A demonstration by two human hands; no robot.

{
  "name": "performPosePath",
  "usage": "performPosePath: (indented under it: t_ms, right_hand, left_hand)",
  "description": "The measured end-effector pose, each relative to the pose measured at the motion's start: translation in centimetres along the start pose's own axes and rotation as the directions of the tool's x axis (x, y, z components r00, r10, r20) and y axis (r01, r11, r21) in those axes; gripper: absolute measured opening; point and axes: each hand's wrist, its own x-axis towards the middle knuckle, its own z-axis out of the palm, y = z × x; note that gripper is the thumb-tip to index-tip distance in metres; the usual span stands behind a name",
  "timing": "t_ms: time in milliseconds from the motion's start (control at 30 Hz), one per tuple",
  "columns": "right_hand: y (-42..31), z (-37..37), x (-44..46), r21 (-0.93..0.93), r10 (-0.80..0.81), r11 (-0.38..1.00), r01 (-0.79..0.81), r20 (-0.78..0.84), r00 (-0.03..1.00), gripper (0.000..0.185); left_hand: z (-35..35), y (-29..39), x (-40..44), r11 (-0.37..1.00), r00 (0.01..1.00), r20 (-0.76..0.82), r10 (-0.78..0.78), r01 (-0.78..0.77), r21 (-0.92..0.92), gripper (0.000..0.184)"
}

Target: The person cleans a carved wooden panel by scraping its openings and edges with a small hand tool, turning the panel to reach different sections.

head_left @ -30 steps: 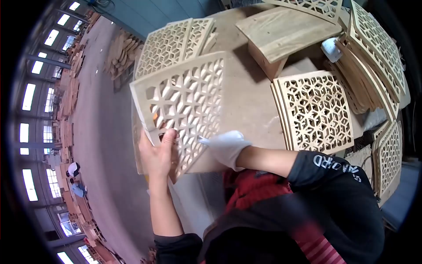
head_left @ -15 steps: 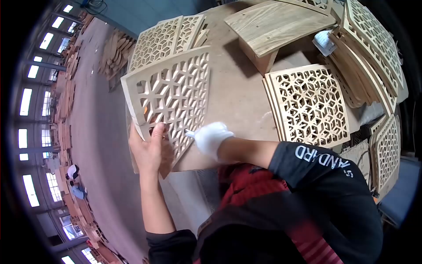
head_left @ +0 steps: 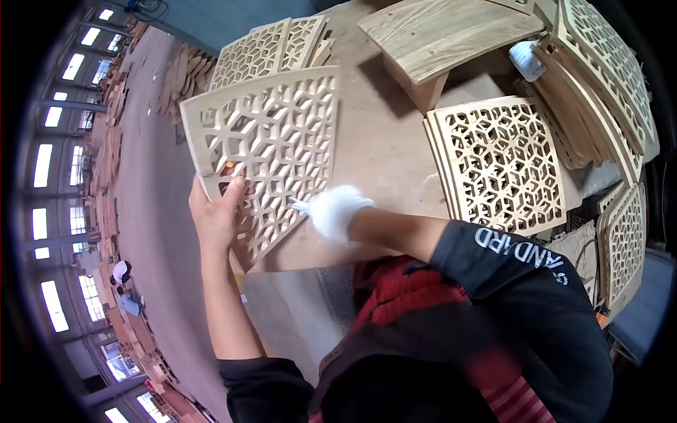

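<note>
Holding the lattice panel (head_left: 271, 134) by its left edge, the bare left hand (head_left: 217, 215) is closed on it, with the thumb laid over the openwork; the other fingers are mostly hidden behind the wood. The panel is tilted above the near left part of the table (head_left: 384, 169), and whether its lower edge is rested there cannot be made out. A small orange spot is seen through the cut-outs near the thumb, too small to be identified

The right hand (head_left: 337, 213), covered by a white glove, is held at the panel's right side. Its fingers are blurred, so how far they are closed cannot be told; a thin pale tip is pointed at the lattice, but whether it is glove or tool is unclear

Beyond the held panel, more lattice panels (head_left: 250, 58) are partly covered by it. To the right, a stack of lattice panels (head_left: 502, 166) is laid near a raised wooden board (head_left: 451, 35), cut off by the top of the view. Farther right, curved panels (head_left: 606, 70) are piled beside a white item (head_left: 527, 60), whose nature cannot be told
</note>
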Motion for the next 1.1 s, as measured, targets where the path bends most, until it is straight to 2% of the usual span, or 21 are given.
performPosePath:
  t_ms: [33,100,200,367,467,500,600,633,733,767,867,967,1100]
  right_hand:
    - [0.3,1.0,-0.7,0.005,0.000,1.000,0.001,-0.080,0.997,0.025]
    - [1.6,2.5,-2.0,-0.083,-0.012,0.996,0.013,0.017,1.000,0.029]
    - [3.6,5.3,-1.7,-0.051,0.032,0.998,-0.034,-0.039,0.999,0.031]
    - [0.5,-1.6,-2.4,0.019,0.034,0.999,-0.035,0.008,0.999,0.029]
    - [0.2,-1.0,-0.4,0.168,0.053,0.985,-0.036,-0.101,0.994,0.029]
    - [-0.2,-1.5,-0.1,0.171,0.040,0.985,-0.018,-0.126,0.991,0.030]
    - [-0.6,-1.4,3.4,0.019,0.045,0.999,-0.046,0.014,0.999,0.029]
    - [-1.2,-2.0,2.8,0.024,0.091,0.996,-0.091,0.000,0.996,0.029]
    - [-1.3,-1.1,1.8,0.048,0.048,0.998,-0.043,-0.106,0.993,0.035]
    - [-1.2,-1.0,1.2,0.156,0.105,0.983,-0.095,-0.058,0.993,0.045]
    - [0.1,0.2,-3.2,-0.126,-0.057,0.990,0.066,0.074,0.996,0.055]
    - [4.3,7.8,-3.9,-0.143,0.017,0.990,0.014,0.216,0.976,0.058]
    - [2.7,3.8,-4.9,0.075,0.116,0.989,-0.124,0.102,0.988,0.047]
  left_hand:
    - [0.3,0.4,0.0,1.000,1.000,-0.012,0.020,-0.020,-0.017,0.026]
    - [0.0,0.0,0.4,0.999,1.000,-0.012,0.015,-0.015,-0.035,0.026]
    - [0.4,0.0,1.1,0.994,1.000,0.002,-0.026,0.026,-0.107,0.025]
    - [0.5,0.4,1.7,0.998,0.999,0.046,0.009,-0.006,-0.061,0.027]
    - [0.9,1.1,1.8,0.998,0.996,0.078,0.044,-0.041,-0.045,0.028]
    - [1.0,1.2,1.9,0.997,0.995,0.089,0.052,-0.047,-0.054,0.028]
    - [1.2,1.1,1.9,0.998,0.994,0.105,0.041,-0.037,-0.044,0.029]
    - [1.1,1.3,2.1,0.999,0.993,0.110,0.033,-0.029,-0.045,0.029]
    - [0.7,1.0,2.2,0.999,0.997,0.069,0.034,-0.032,-0.023,0.028]
    - [0.6,0.6,2.0,0.998,0.997,0.046,0.058,-0.057,-0.025,0.028]
    - [0.4,0.1,1.1,0.997,0.999,-0.001,0.038,-0.038,-0.070,0.026]
    - [0.2,-0.1,1.1,0.997,0.999,-0.001,0.050,-0.050,-0.061,0.025]
    - [0.0,-0.7,2.3,0.989,0.997,-0.012,-0.072,0.070,-0.129,0.024]
